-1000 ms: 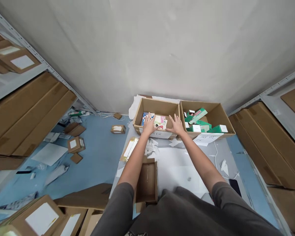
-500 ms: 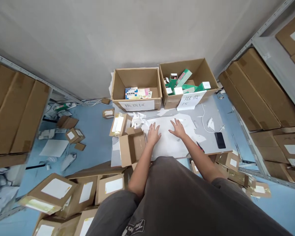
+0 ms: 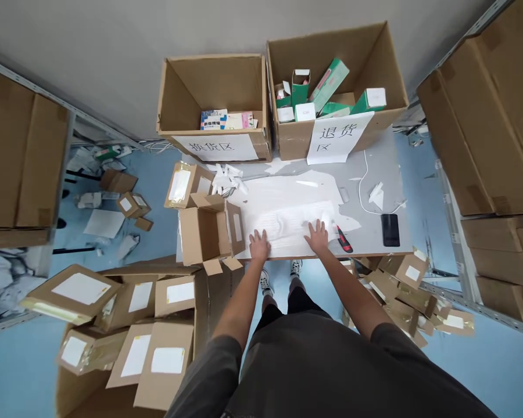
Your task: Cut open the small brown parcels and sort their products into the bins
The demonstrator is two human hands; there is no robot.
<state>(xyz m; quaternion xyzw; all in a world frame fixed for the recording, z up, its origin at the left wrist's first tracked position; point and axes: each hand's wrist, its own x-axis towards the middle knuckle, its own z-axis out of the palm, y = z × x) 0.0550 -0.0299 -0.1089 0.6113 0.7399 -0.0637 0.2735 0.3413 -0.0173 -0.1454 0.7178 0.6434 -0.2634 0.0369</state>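
My left hand point(image 3: 260, 246) rests at the table's front edge with fingers apart, holding nothing, just right of an opened cardboard box point(image 3: 200, 232). My right hand point(image 3: 318, 237) lies with spread fingers on the white sheet point(image 3: 287, 197) covering the table. Close to its right is a red and black utility knife point(image 3: 344, 240). At the back stands a labelled carton point(image 3: 213, 81) with small printed boxes point(image 3: 226, 120) inside. Beside it, another labelled carton point(image 3: 294, 139) contains several green and white boxes point(image 3: 329, 85).
A taped parcel point(image 3: 187, 184) and crumpled white scraps point(image 3: 229, 179) lie at the table's left. A phone point(image 3: 390, 230) and white cable point(image 3: 362, 197) are on the right. Several labelled parcels point(image 3: 168, 360) fill a large carton at lower left. Shelved cartons point(image 3: 475, 128) flank the right side.
Both my hands have come back from the left carton to the table's front edge. The view has tilted down, showing more of the tabletop and my feet. The printed boxes stay in the carton.
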